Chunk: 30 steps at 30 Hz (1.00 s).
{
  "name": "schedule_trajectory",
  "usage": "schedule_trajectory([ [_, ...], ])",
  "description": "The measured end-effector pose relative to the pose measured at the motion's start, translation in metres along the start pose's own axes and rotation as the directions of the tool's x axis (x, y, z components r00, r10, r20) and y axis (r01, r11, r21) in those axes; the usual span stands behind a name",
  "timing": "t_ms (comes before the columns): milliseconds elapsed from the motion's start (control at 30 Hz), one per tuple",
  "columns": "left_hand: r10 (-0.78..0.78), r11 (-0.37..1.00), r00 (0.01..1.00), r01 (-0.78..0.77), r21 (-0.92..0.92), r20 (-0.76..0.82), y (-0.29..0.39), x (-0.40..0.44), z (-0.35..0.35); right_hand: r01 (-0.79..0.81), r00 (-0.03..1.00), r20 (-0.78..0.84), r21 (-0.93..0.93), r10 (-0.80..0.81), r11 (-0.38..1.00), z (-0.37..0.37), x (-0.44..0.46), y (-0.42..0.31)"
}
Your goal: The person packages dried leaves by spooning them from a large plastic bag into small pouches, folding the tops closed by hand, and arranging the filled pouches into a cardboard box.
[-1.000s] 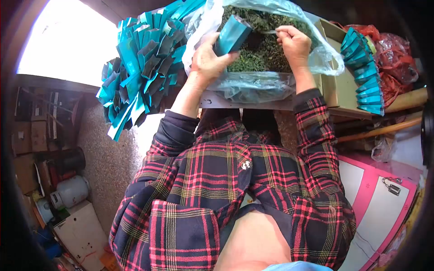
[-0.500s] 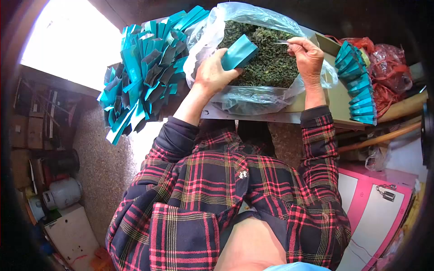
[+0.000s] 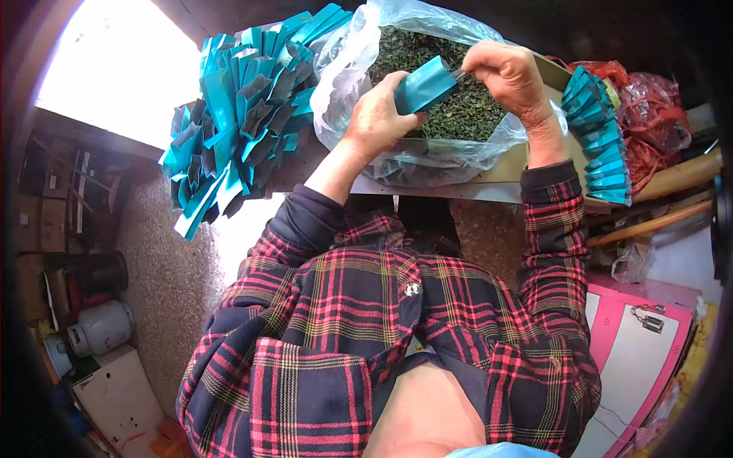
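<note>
Apparently a small packing workshop: heaped teal packets (image 3: pixel 244 107), open bag (image 3: pixel 341 88) of leaves (image 3: pixel 462 118)

Teal pouch (image 3: pixel 425 85) — in left fingers (image 3: pixel 392 82)

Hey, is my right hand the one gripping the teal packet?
No, the left hand grips the teal packet, while the right hand is beside its open end.
</note>
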State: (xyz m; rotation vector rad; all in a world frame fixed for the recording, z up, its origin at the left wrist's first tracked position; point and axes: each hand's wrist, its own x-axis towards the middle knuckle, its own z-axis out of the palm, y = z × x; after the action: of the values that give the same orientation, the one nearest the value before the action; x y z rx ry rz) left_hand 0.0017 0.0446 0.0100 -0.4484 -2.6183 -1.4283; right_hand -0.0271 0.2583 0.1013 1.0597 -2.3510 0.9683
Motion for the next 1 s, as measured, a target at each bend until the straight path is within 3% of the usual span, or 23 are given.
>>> schedule_trajectory([
  [67, -0.003, 1.0, 1.0, 0.003, -0.017, -0.004, -0.004, 0.001, 0.005, 0.157, 0.978, 0.155, -0.115, -0.138, 0.981, -0.003, 0.014, -0.011],
  [200, -0.045, 0.993, 0.999, 0.044, -0.105, -0.009, -0.004, 0.001, 0.003, 0.237, 0.938, 0.287, -0.121, -0.195, 0.964, -0.01, 0.044, -0.038],
  [300, -0.015, 0.991, 0.999, 0.009, -0.131, -0.049, -0.008, -0.001, 0.003, 0.258, 0.934, 0.305, -0.219, -0.185, 0.941, -0.019, 0.057, -0.048],
  [333, -0.017, 0.991, 0.999, 0.011, -0.131, -0.051, -0.01, -0.002, 0.003, 0.374, 0.914, 0.278, -0.287, -0.296, 0.882, -0.026, 0.063, -0.057],
  [433, -0.018, 0.991, 0.999, 0.012, -0.132, -0.04, -0.01, -0.002, 0.003, 0.261, 0.946, 0.267, -0.288, -0.184, 0.922, -0.021, 0.059, -0.059],
  [533, -0.015, 0.992, 0.999, 0.01, -0.125, -0.04, -0.009, -0.003, 0.003, 0.364, 0.905, 0.326, -0.259, -0.274, 0.895, -0.005, 0.056, -0.058],
  [600, -0.032, 0.992, 0.999, 0.027, -0.127, -0.038, -0.01, -0.003, 0.003, 0.332, 0.913, 0.334, -0.281, -0.233, 0.9, -0.005, 0.053, -0.064],
  [700, 0.001, 0.99, 0.997, -0.011, -0.144, -0.075, -0.012, -0.005, 0.002, 0.285, 0.948, 0.228, -0.296, -0.223, 0.912, -0.02, 0.053, -0.067],
  [733, -0.001, 0.99, 0.997, -0.011, -0.141, -0.083, -0.016, -0.004, 0.002, 0.507, 0.861, -0.067, 0.019, -0.505, 0.862, -0.011, 0.058, -0.047],
  [767, -0.003, 0.99, 0.996, -0.01, -0.139, -0.09, -0.021, -0.002, 0.003, 0.732, 0.67, -0.424, 0.24, -0.609, 0.638, 0.0, 0.064, -0.023],
  [800, -0.025, 0.99, 0.996, 0.013, -0.137, -0.087, -0.022, -0.002, 0.0, 0.735, 0.657, -0.49, 0.25, -0.572, 0.63, 0.002, 0.059, -0.012],
  [833, -0.03, 0.986, 0.996, 0.016, -0.165, -0.081, -0.026, -0.001, 0.0, 0.399, 0.899, -0.209, 0.036, -0.384, 0.916, -0.016, 0.039, -0.02],
  [867, -0.033, 0.981, 0.997, 0.018, -0.193, -0.075, -0.03, -0.001, -0.001, 0.033, 0.999, -0.003, -0.285, -0.035, 0.958, -0.034, 0.02, -0.029],
  [900, -0.034, 0.981, 0.995, 0.016, -0.191, -0.093, -0.032, -0.001, -0.003, -0.04, 0.997, -0.081, -0.338, 0.013, 0.94, -0.028, 0.008, -0.016],
  [1000, -0.017, 0.97, 0.996, -0.005, -0.245, -0.087, -0.041, 0.0, -0.005, -0.389, 0.921, -0.062, -0.216, 0.385, 0.896, -0.005, -0.023, 0.016],
])
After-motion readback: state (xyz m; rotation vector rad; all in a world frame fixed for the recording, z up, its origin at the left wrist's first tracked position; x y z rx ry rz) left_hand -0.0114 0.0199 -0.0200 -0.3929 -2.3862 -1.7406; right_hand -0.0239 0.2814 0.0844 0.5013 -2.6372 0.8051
